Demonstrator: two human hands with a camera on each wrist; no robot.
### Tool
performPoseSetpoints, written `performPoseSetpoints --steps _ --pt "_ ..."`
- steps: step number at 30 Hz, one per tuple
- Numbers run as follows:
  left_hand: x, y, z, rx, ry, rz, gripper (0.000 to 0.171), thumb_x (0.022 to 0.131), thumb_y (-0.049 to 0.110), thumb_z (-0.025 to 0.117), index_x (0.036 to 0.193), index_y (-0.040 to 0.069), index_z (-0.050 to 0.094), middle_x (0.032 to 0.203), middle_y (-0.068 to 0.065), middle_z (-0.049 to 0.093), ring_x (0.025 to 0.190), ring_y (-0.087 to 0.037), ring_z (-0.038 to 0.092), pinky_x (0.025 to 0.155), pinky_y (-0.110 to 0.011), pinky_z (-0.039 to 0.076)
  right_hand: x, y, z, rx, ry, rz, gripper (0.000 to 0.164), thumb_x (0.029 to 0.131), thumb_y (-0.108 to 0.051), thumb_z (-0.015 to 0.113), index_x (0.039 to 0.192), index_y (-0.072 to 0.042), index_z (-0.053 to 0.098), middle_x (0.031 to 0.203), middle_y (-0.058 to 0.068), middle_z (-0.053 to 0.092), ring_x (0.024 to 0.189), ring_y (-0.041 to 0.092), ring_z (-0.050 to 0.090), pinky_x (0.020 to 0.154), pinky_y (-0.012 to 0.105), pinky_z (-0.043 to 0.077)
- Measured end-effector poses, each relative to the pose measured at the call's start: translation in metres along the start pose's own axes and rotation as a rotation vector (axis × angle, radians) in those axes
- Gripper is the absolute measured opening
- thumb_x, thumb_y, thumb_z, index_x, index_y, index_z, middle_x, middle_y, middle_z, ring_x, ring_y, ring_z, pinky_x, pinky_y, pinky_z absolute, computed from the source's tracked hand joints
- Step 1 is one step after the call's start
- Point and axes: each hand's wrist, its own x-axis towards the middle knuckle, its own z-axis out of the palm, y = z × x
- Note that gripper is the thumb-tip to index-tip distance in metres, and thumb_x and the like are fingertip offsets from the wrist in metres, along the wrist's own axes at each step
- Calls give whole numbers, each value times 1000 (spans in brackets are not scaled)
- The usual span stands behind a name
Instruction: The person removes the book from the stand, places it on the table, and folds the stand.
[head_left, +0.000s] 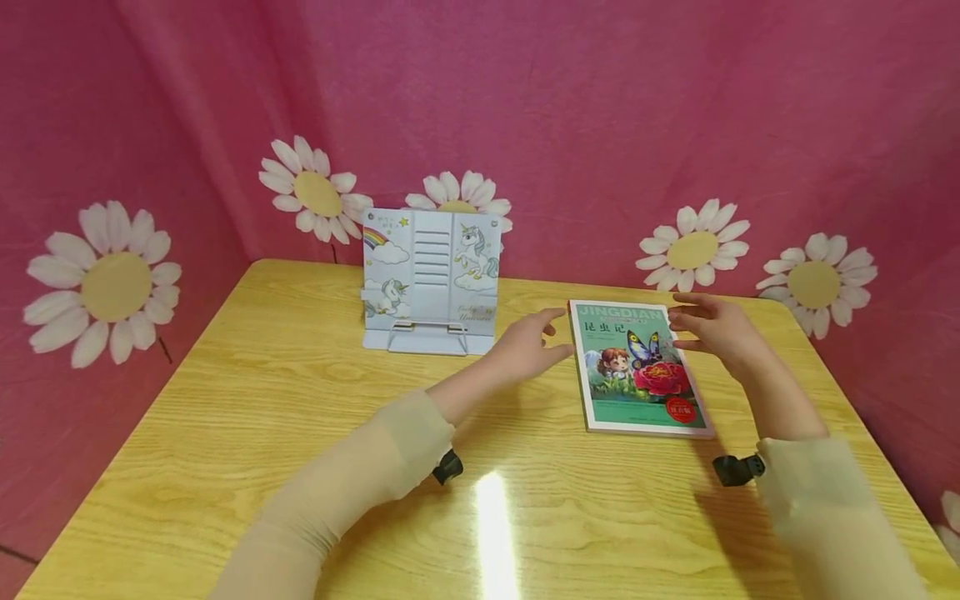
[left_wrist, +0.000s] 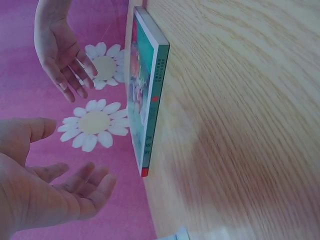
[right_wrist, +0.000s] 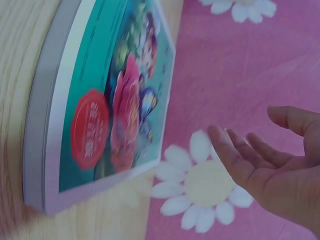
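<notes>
A green-covered book [head_left: 637,367] with a white border, a butterfly and a red flower lies flat on the wooden table. My left hand [head_left: 528,343] is just left of its upper part, fingers loosely bent and holding nothing. On the other side, my right hand [head_left: 716,329] hovers by the book's upper right edge, its fingers spread and relaxed. The left wrist view shows the book's spine [left_wrist: 154,107] and a gap between it and the left hand [left_wrist: 55,185]. In the right wrist view, the right hand [right_wrist: 275,170] is apart from the cover.
A white book stand [head_left: 432,275] with unicorn pictures stands upright at the back of the table [head_left: 300,400], left of the book. A pink curtain [head_left: 570,125] with daisies hangs behind. Small black cameras [head_left: 738,470] sit under both wrists.
</notes>
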Motion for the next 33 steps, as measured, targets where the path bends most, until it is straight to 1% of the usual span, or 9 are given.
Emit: performPoseSetpoints --steps 5,7,9,13,15,20,23,29,33 --pt "-14 -5 -14 -21 33 31 63 92 31 61 147 15 34 133 -12 53 115 -29 55 92 -37 49 -10 -14 13 11 55 -62 64 99 -30 48 149 -2 20 143 25 37 110 13 50 83 20 52" --pt "-20 -7 -20 -22 56 44 63 92 31 61 147 15 34 134 -12 52 116 -29 54 94 -38 48 -13 -19 19 11 73 -96 64 98 -30 50 149 -3 21 142 24 38 104 3 50 81 16 51" --pt "-26 -10 -26 -24 86 58 63 91 31 62 146 15 35 135 -11 51 117 -29 53 95 -39 47 -16 -23 25 8 90 -131 64 97 -30 51 149 -4 23 141 23 40 103 0 49 80 13 50" --pt "-37 -15 -37 -37 152 77 63 91 31 62 146 17 35 137 -11 49 121 -28 51 97 -43 44 -23 -33 38 -8 123 -185 63 96 -31 53 149 -8 26 142 18 42 112 8 50 83 9 46" --pt "-42 -18 -42 -36 185 85 63 91 31 63 146 17 36 137 -10 49 121 -27 51 98 -44 43 -26 -39 46 -8 141 -197 63 96 -31 54 149 -12 26 142 15 43 118 17 50 91 16 45" --pt "-52 -26 -51 -54 253 102 62 91 31 63 145 17 37 137 -9 48 121 -24 50 99 -42 43 -32 -49 69 100 166 -218 64 95 -30 57 149 -19 26 143 9 41 126 25 44 96 20 44" --pt "-58 -31 -56 -98 287 115 62 90 30 63 146 19 36 141 -7 45 125 -24 47 100 -42 43 -33 -52 80 187 157 -247 65 94 -29 59 149 -22 26 144 8 40 125 24 43 87 10 44" --pt "-67 -46 -68 -157 386 129 62 89 28 65 145 22 38 143 -1 44 129 -23 43 99 -46 43 -29 -55 100 288 143 -284 69 92 -24 62 149 -25 24 147 8 36 129 30 39 82 14 48" --pt "-71 -58 -76 -197 454 98 64 88 27 68 144 21 39 143 -1 44 128 -23 43 100 -45 42 -25 -57 112 310 153 -274 75 90 -24 65 150 -30 21 148 3 35 128 26 41 82 17 47"
